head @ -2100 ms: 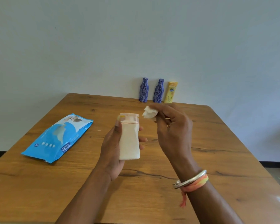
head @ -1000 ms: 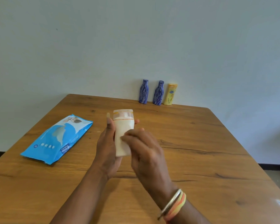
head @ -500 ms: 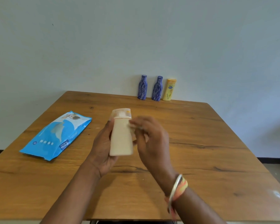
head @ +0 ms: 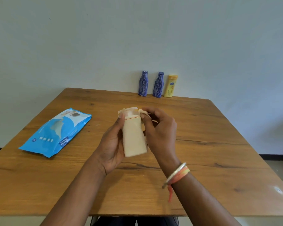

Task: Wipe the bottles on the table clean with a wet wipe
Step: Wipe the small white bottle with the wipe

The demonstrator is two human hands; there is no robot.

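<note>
1. The left hand point(head: 112, 144) wraps a curled grip around the cream bottle point(head: 134, 136), thumb along the bottle's left edge up near the cap, fingers hidden behind it.
2. The right hand point(head: 160, 132) has its fingers bent, pinching a small wad of white wipe point(head: 143, 112) against the right side of the bottle's cap; most of the wipe is hidden under the fingertips.
3. The cream bottle is held in the air above the middle of the tabletop point(head: 219, 144), between the two hands. Its long axis runs nearly upright, cap end up and leaning slightly left, flat base toward the near edge.
4. A blue wipes packet point(head: 55, 132) lies flat on the left of the tabletop.
5. Two blue bottles point(head: 143, 84) and a yellow bottle point(head: 170, 86) stand upright in a row at the far edge, by the wall.
</note>
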